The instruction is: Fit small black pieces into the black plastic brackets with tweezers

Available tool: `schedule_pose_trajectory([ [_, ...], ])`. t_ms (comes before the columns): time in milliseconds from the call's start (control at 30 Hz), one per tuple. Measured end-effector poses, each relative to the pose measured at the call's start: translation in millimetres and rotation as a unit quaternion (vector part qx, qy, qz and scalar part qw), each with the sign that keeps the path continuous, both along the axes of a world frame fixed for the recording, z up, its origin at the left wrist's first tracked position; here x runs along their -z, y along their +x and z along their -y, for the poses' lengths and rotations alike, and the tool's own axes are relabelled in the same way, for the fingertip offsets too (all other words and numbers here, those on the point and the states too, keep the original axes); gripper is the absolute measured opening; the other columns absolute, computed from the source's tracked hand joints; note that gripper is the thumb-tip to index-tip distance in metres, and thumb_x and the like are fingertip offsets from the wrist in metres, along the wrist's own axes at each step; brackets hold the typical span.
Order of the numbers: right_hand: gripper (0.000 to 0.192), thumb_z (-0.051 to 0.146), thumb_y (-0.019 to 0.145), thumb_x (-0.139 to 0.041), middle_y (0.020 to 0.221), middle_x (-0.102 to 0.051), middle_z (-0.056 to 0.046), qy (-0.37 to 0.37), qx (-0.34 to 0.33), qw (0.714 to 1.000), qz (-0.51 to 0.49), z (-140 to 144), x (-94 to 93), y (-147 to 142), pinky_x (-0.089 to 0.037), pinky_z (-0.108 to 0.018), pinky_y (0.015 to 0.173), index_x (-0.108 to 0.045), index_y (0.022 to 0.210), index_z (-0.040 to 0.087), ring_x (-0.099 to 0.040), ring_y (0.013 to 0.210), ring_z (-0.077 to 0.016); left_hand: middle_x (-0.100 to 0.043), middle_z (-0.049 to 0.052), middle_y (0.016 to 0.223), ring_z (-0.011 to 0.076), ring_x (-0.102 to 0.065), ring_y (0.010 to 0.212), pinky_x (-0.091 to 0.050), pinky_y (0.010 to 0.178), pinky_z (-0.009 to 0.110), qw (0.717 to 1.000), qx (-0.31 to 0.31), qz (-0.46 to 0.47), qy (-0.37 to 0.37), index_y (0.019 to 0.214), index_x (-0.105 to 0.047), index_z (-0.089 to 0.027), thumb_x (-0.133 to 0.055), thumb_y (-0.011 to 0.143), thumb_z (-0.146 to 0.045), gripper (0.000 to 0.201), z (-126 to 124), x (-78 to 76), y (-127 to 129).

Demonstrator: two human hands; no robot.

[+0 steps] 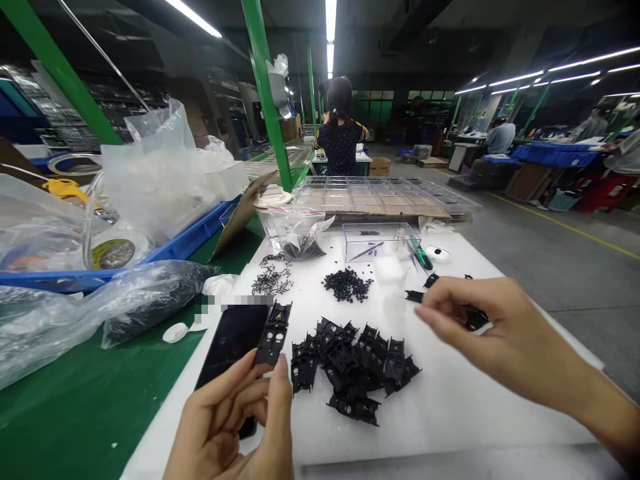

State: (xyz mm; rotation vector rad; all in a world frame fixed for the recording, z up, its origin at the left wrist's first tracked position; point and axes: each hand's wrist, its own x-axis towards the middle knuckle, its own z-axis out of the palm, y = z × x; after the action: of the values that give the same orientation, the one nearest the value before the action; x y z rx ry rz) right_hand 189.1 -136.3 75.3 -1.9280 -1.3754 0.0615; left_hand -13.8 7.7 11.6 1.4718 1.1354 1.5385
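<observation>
My left hand (235, 420) pinches a flat black plastic part (273, 337) with two small holes between thumb and fingers, holding it upright over a dark phone (233, 340). On the right, my right hand (490, 333) has its thumb and forefinger tips together; anything between them is too small to make out. Several black parts (473, 317) lie behind and beside that hand, partly hidden by it. Between the hands is a heap of similar black plastic parts (350, 367) on the white work surface (445, 427). Past it sits a pile of tiny black pieces (347, 285).
Thin black bent pieces (273, 275) lie scattered at the back left, near a clear bag (300, 233). A transparent box (367, 250) and a green-handled tool (423, 255) stand behind. A blue tray (160, 260) with plastic bags is at left. A person (341, 133) is further ahead.
</observation>
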Motion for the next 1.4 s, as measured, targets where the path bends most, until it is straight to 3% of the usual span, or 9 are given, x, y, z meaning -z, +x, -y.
schedule_pose_trajectory([
  [67, 0.005, 0.028, 0.1, -0.066, 0.075, -0.06, 0.006, -0.044, -0.037, 0.998, -0.022, -8, 7.6, -12, -0.041, -0.023, 0.061, -0.069, 0.102, 0.025, -0.055, 0.066, -0.0098, -0.072, -0.001, 0.078, 0.0143, -0.065, 0.065, -0.052, 0.06, 0.028, 0.999, 0.024, -0.043, -0.008, 0.101, -0.074, -0.019, -0.09, 0.075, -0.035, 0.035, -1, 0.3, 2],
  [167, 0.027, 0.03, 0.096, -0.071, 0.099, -0.068, 0.004, -0.089, -0.1, 0.991, -0.022, -27, 13.5, -31, -0.046, -0.028, 0.076, -0.067, 0.123, 0.027, -0.061, 0.081, -0.0126, -0.072, -0.001, 0.076, 0.0168, -0.066, 0.066, -0.052, 0.063, 0.032, 0.993, 0.044, -0.105, -0.03, 0.103, -0.075, -0.02, -0.088, 0.076, -0.046, 0.04, -2, -0.2, 0],
  [400, 0.039, 0.043, 0.089, -0.077, 0.104, -0.062, -0.005, -0.152, -0.09, 0.984, 0.011, -71, 24.6, -45, -0.039, -0.036, 0.067, -0.07, 0.119, 0.018, -0.06, 0.083, -0.0233, -0.071, -0.001, 0.076, 0.0155, -0.062, 0.066, -0.049, 0.06, 0.029, 0.992, 0.067, -0.1, -0.04, 0.104, -0.074, -0.02, -0.087, 0.078, -0.048, 0.04, 1, -4.6, -2],
  [633, 0.012, 0.015, 0.085, -0.073, 0.1, -0.068, -0.001, -0.095, -0.078, 0.992, -0.026, -80, 36.1, -42, -0.045, -0.033, 0.077, -0.072, 0.097, 0.017, -0.062, 0.089, -0.0181, -0.072, -0.002, 0.076, 0.0134, -0.063, 0.064, -0.048, 0.056, 0.026, 0.995, 0.061, -0.061, -0.057, 0.101, -0.076, -0.021, -0.09, 0.074, -0.043, 0.038, -6, -1.8, -4],
  [800, 0.01, 0.024, 0.087, -0.077, 0.077, -0.065, 0.004, -0.068, -0.056, 0.991, -0.104, -76, 17.4, -36, -0.043, -0.026, 0.061, -0.068, 0.09, 0.02, -0.058, 0.068, -0.0113, -0.072, -0.003, 0.076, 0.0127, -0.063, 0.065, -0.048, 0.058, 0.024, 0.996, 0.052, -0.067, -0.039, 0.104, -0.076, -0.023, -0.088, 0.077, -0.043, 0.036, -8, -0.3, -8],
  [1000, 0.025, 0.025, 0.082, -0.085, 0.078, -0.066, 0.005, 0.053, -0.048, 0.95, -0.305, -74, -4.0, -18, -0.045, -0.019, 0.061, -0.062, 0.091, 0.02, -0.06, 0.069, -0.008, -0.061, -0.007, 0.065, 0.0118, -0.052, 0.053, -0.044, 0.053, 0.025, 0.956, 0.208, -0.207, 0.023, 0.104, -0.074, -0.023, -0.079, 0.087, -0.041, 0.025, -16, 8.8, -10],
  [1100, 0.03, 0.023, 0.088, -0.08, 0.079, -0.062, 0.007, 0.056, -0.066, 0.938, -0.336, -76, -3.9, -18, -0.043, -0.017, 0.057, -0.063, 0.113, 0.023, -0.056, 0.065, -0.0061, -0.057, -0.008, 0.069, 0.011, -0.046, 0.052, -0.043, 0.055, 0.025, 0.946, 0.211, -0.243, 0.041, 0.114, -0.072, -0.025, -0.079, 0.087, -0.039, 0.03, -13, 8.4, -10],
  [1200, 0.032, 0.027, 0.093, -0.077, 0.074, -0.058, 0.008, 0.004, -0.097, 0.938, -0.334, -74, -3.5, -28, -0.044, -0.018, 0.057, -0.065, 0.123, 0.027, -0.055, 0.062, -0.0062, -0.057, -0.008, 0.07, 0.0111, -0.048, 0.054, -0.045, 0.055, 0.023, 0.965, 0.182, -0.178, 0.057, 0.115, -0.072, -0.027, -0.078, 0.088, -0.038, 0.029, -7, 2.2, -12],
  [1400, 0.017, 0.027, 0.094, -0.078, 0.097, -0.066, 0.003, -0.034, -0.16, 0.921, -0.353, -61, -7.1, -54, -0.053, -0.021, 0.073, -0.07, 0.109, 0.029, -0.065, 0.084, -0.0111, -0.079, 0.002, 0.087, 0.0199, -0.074, 0.078, -0.059, 0.072, 0.026, 0.944, 0.325, -0.035, -0.053, 0.109, -0.079, -0.026, -0.078, 0.089, -0.039, 0.023, 11, -12.5, -13],
])
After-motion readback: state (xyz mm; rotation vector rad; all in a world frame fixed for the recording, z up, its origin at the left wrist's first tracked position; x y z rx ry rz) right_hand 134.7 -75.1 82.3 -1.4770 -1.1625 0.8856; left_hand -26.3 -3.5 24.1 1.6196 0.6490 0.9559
